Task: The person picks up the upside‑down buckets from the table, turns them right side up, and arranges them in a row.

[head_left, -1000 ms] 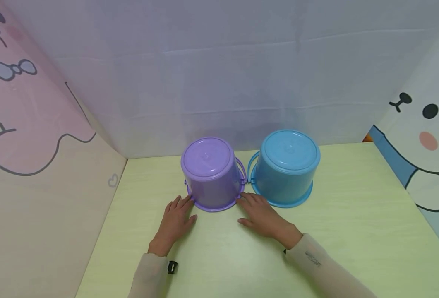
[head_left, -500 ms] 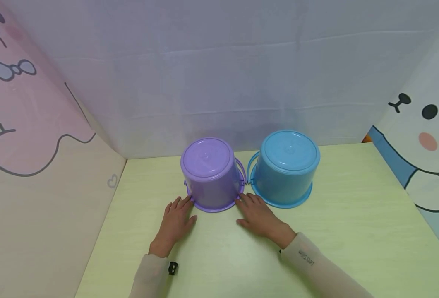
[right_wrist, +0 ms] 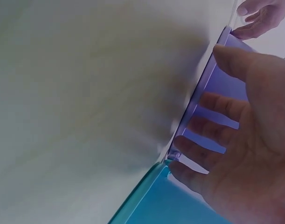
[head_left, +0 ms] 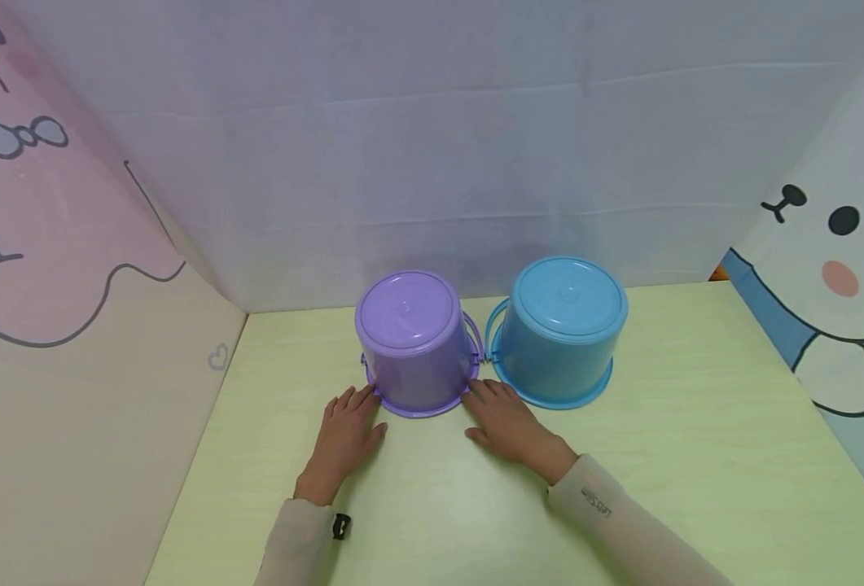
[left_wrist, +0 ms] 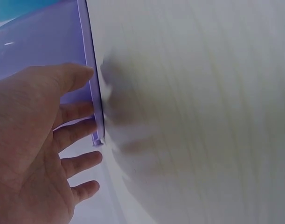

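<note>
A purple bucket [head_left: 417, 358] stands upside down on the table, its base facing up and its rim on the tabletop. My left hand [head_left: 343, 439] lies at the left front of its rim, fingers spread, fingertips right at the rim. On the other side my right hand [head_left: 510, 423] reaches its fingertips to the right front of the rim, fingers apart and fairly straight. To the right, an upturned blue bucket [head_left: 563, 342] stands close beside the purple one, their handles meeting between them. The right wrist view shows my fingers in front of the purple wall, near the blue rim.
The pale green tabletop [head_left: 695, 423] runs up to a white cloth backdrop [head_left: 432, 146]. Panels printed with cartoon animals flank it at left [head_left: 72, 244] and right [head_left: 827, 309]. A small black strap piece [head_left: 340, 526] shows at my left sleeve.
My right forearm has shifted slightly left and the sleeve has turned a little. Both hands stay at the purple bucket's rim, and the buckets have not moved on the table.
</note>
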The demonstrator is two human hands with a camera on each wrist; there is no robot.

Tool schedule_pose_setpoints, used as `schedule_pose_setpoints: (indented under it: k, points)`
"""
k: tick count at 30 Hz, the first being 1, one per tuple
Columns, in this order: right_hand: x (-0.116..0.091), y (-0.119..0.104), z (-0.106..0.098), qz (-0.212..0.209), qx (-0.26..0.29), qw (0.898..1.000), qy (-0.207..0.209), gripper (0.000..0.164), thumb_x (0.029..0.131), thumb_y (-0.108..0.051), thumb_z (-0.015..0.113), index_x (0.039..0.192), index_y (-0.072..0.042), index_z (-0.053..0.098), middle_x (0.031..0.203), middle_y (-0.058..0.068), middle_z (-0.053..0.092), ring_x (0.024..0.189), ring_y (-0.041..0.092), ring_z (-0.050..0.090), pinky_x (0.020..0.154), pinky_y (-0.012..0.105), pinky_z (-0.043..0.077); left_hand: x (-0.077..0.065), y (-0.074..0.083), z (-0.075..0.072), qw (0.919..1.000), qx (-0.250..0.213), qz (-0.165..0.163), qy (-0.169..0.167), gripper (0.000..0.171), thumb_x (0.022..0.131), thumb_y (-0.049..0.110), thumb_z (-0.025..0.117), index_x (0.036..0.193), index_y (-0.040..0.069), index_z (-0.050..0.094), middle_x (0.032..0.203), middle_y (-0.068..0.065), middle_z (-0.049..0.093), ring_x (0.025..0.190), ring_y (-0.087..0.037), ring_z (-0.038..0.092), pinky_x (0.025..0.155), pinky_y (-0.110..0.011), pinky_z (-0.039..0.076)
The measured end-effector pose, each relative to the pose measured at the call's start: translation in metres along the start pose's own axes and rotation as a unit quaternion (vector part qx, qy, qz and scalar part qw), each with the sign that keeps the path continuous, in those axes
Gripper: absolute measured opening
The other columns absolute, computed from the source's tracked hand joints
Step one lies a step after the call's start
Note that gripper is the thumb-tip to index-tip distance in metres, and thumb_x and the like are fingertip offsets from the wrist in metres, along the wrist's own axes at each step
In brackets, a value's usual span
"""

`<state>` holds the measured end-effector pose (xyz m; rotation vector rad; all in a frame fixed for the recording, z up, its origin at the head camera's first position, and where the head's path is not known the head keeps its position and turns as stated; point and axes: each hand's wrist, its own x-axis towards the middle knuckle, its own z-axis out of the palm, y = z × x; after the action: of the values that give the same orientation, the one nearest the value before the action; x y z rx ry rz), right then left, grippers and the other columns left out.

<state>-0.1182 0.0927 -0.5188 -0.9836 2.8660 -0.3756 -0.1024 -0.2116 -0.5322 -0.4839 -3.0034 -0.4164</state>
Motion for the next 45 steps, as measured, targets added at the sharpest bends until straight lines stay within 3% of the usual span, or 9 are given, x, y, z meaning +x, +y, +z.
schedule_pose_setpoints:
  k: [14,45]
  points:
    - [0.007,0.002,0.002,0.000,0.005,1.000,0.011,0.053,0.098,-0.031,0.077,0.138,-0.002,0.059,0.145,0.022,0.055,0.133,0.044,0.054,0.114,0.060,0.044,0.002,0.003,0.004,0.9982,0.032,0.024,0.045,0.046,0.090,0.020,0.082,0.129,0.000,0.067,0.140,-0.020,0.065,0.131,-0.049,0.057,0.108,-0.067,0.045]
    - [0.016,0.001,0.000,0.021,0.035,0.999,-0.007,0.042,0.100,-0.029,0.074,0.132,-0.004,0.061,0.133,0.017,0.056,0.130,0.042,0.053,0.113,0.056,0.045,0.012,0.006,0.004,0.9916,0.088,0.052,0.079,0.026,0.088,0.011,0.081,0.108,0.001,0.067,0.117,-0.016,0.068,0.114,-0.042,0.063,0.099,-0.058,0.052]
